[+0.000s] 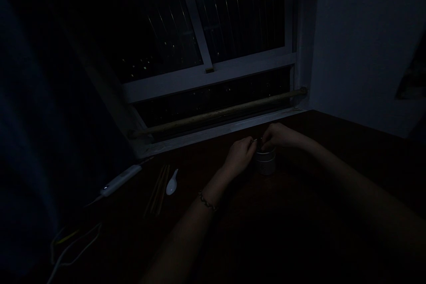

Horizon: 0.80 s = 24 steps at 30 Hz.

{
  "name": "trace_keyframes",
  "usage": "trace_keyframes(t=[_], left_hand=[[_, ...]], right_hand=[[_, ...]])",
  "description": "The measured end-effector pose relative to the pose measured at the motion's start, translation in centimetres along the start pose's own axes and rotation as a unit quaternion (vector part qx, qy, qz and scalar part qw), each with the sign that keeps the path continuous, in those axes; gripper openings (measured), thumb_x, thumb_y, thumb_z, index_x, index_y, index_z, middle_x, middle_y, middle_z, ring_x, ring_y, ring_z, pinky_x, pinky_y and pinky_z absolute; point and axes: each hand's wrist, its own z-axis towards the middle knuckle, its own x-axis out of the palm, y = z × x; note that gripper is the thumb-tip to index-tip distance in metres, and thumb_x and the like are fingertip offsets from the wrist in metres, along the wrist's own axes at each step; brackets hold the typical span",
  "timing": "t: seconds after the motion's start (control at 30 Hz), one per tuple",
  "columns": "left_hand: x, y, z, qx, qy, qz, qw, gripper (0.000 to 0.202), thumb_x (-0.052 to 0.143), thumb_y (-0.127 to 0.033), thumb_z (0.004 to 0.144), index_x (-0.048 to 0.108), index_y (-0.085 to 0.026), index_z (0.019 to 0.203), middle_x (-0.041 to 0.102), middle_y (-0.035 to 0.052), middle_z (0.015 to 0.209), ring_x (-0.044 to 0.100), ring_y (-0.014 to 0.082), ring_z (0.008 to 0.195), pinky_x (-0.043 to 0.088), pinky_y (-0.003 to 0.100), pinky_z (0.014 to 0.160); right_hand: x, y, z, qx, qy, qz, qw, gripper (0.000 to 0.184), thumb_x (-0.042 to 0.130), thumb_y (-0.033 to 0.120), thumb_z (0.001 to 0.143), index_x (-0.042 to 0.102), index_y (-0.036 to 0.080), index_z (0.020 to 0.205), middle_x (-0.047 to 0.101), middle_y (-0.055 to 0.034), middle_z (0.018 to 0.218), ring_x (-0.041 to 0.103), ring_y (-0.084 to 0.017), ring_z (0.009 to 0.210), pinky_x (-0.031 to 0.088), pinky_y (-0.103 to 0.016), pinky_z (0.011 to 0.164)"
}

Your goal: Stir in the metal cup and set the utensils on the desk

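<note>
A small pale cylindrical container [265,164] stands upright on the dark table. At the left of its rim is my left hand [240,154], its fingers closed together with the thumb near the opening. My right hand [277,136] reaches over the container from the right, fingers bent down in a pinch at the rim. Something dark and thin shows between the two hands, above the opening; the low light hides what it is. The inside of the container cannot be seen.
Left of my arms lie a white spoon [171,183] and several chopsticks [157,190]. Farther left are a white power strip [120,180] and a white cable [77,248]. A window with a horizontal pole [216,114] borders the table's far edge, with a dark curtain [43,120] on the left.
</note>
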Motion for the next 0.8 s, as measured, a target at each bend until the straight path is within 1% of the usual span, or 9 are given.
trace_keyframes(t=[0.07, 0.2, 0.27, 0.33, 0.47, 0.53, 0.6, 0.7, 0.8], left_hand=[[-0.1, -0.1, 0.2, -0.004, -0.006, -0.005, 1.000, 0.026, 0.039, -0.033, 0.094, 0.049, -0.017, 0.075, 0.055, 0.0012, 0.073, 0.049, 0.0124, 0.069, 0.032, 0.027, 0.063], [-0.8, -0.2, 0.5, 0.014, -0.031, -0.015, 0.999, 0.025, 0.039, -0.032, 0.093, 0.049, -0.016, 0.076, 0.053, 0.0006, 0.072, 0.047, 0.0117, 0.068, 0.031, 0.026, 0.063], [-1.7, -0.4, 0.6, 0.022, -0.056, -0.011, 0.998, 0.026, 0.039, -0.032, 0.093, 0.048, -0.016, 0.075, 0.051, -0.0001, 0.070, 0.046, 0.0112, 0.066, 0.030, 0.026, 0.063], [-3.0, -0.7, 0.6, 0.026, -0.082, -0.008, 0.996, 0.026, 0.040, -0.033, 0.092, 0.048, -0.016, 0.074, 0.051, -0.0005, 0.069, 0.046, 0.0107, 0.065, 0.030, 0.026, 0.062], [-7.2, -1.1, -0.1, 0.030, -0.159, 0.001, 0.987, 0.026, 0.043, -0.034, 0.090, 0.050, -0.016, 0.073, 0.049, -0.0017, 0.065, 0.044, 0.0096, 0.062, 0.031, 0.024, 0.061], [-9.5, -1.0, -1.1, 0.026, -0.210, 0.019, 0.977, 0.028, 0.044, -0.036, 0.089, 0.052, -0.016, 0.071, 0.048, -0.0025, 0.062, 0.044, 0.0093, 0.059, 0.031, 0.024, 0.059], [-11.9, -0.5, -2.5, 0.010, -0.262, 0.036, 0.964, 0.029, 0.046, -0.038, 0.088, 0.054, -0.016, 0.070, 0.048, -0.0031, 0.060, 0.045, 0.0091, 0.058, 0.031, 0.023, 0.057], [-15.2, 1.0, -5.0, -0.038, -0.342, 0.079, 0.935, 0.028, 0.052, -0.040, 0.085, 0.062, -0.016, 0.074, 0.057, -0.0028, 0.064, 0.052, 0.0094, 0.062, 0.035, 0.021, 0.058], [-18.2, 3.5, -7.2, -0.096, -0.412, 0.123, 0.898, 0.023, 0.059, -0.036, 0.079, 0.069, -0.016, 0.080, 0.067, -0.0022, 0.075, 0.059, 0.0102, 0.070, 0.039, 0.018, 0.063]], right_hand=[[-0.1, -0.1, 0.0, 0.000, -0.005, 0.002, 1.000, 0.013, 0.070, 0.023, 0.071, 0.072, 0.011, 0.076, 0.064, -0.0012, 0.071, 0.057, -0.013, 0.071, 0.037, -0.022, 0.062], [-0.6, 0.0, -0.3, -0.009, -0.017, 0.006, 1.000, 0.014, 0.070, 0.023, 0.072, 0.071, 0.010, 0.074, 0.062, -0.0012, 0.067, 0.054, -0.012, 0.066, 0.034, -0.022, 0.059], [-1.0, 0.2, -0.6, -0.016, -0.031, 0.006, 0.999, 0.014, 0.070, 0.024, 0.072, 0.071, 0.010, 0.074, 0.062, -0.0009, 0.066, 0.053, -0.012, 0.064, 0.034, -0.022, 0.059], [-1.5, 0.6, -1.1, -0.020, -0.046, 0.009, 0.999, 0.013, 0.069, 0.024, 0.072, 0.071, 0.011, 0.074, 0.063, -0.0007, 0.066, 0.053, -0.011, 0.064, 0.034, -0.023, 0.059], [-2.7, 1.1, -2.1, -0.017, -0.085, -0.001, 0.996, 0.014, 0.067, 0.025, 0.075, 0.072, 0.012, 0.073, 0.064, -0.0015, 0.068, 0.055, -0.012, 0.064, 0.036, -0.024, 0.059], [-3.2, 1.1, -2.7, -0.020, -0.113, -0.003, 0.993, 0.015, 0.066, 0.027, 0.076, 0.072, 0.013, 0.075, 0.065, -0.0020, 0.070, 0.057, -0.013, 0.066, 0.038, -0.025, 0.060], [-3.7, 1.0, -3.2, -0.038, -0.145, 0.001, 0.989, 0.020, 0.066, 0.033, 0.077, 0.073, 0.014, 0.078, 0.065, -0.0024, 0.073, 0.059, -0.015, 0.068, 0.040, -0.026, 0.062], [-4.4, 1.1, -4.1, -0.073, -0.210, 0.015, 0.975, 0.027, 0.065, 0.042, 0.076, 0.073, 0.017, 0.077, 0.066, -0.0023, 0.076, 0.061, -0.016, 0.072, 0.042, -0.028, 0.064], [-4.9, 2.3, -5.2, -0.088, -0.281, 0.020, 0.955, 0.027, 0.065, 0.044, 0.072, 0.072, 0.018, 0.073, 0.066, -0.0030, 0.076, 0.061, -0.017, 0.072, 0.041, -0.030, 0.064]])
